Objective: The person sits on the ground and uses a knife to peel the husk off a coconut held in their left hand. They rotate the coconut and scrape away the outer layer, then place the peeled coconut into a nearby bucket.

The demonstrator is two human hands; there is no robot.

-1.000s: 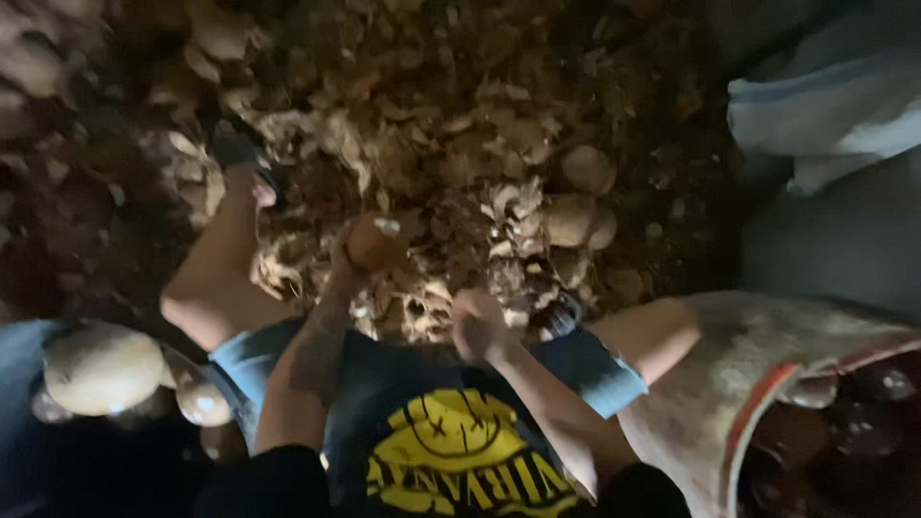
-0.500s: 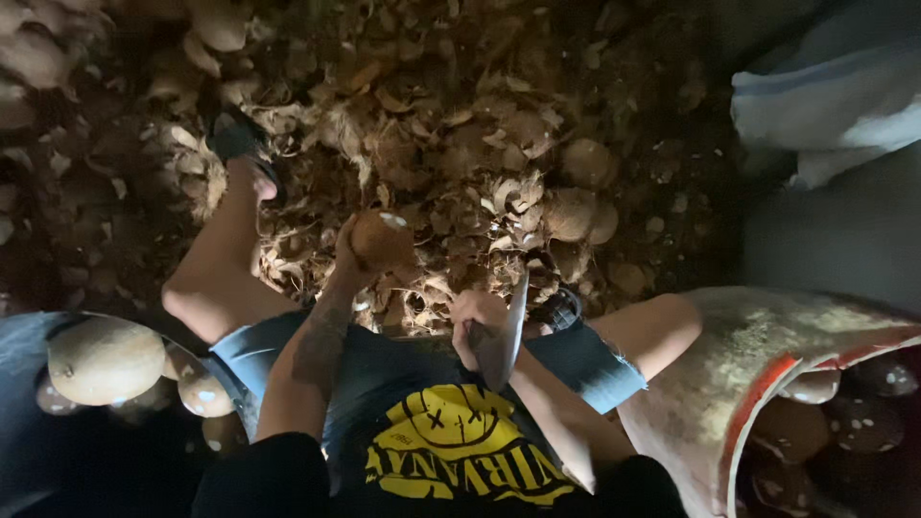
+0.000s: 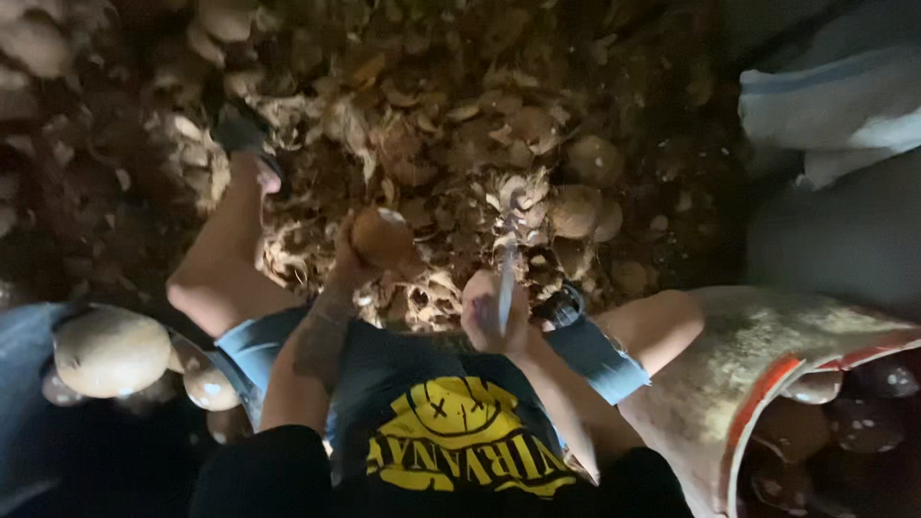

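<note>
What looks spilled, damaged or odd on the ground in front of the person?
Torn brown husk pieces cover the ground thickly between the legs. The left hand holds a brown coconut, and the right hand holds a knife. Nothing else stands out.

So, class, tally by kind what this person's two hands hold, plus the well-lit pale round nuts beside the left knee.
Brown nut, in the left hand: 1
Knife, in the right hand: 1
Pale round nuts: 2; others in shadow, uncountable
Total: 4

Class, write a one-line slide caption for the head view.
Seated person's left hand holds a brown coconut, right hand grips a knife, above husk scraps.
</note>
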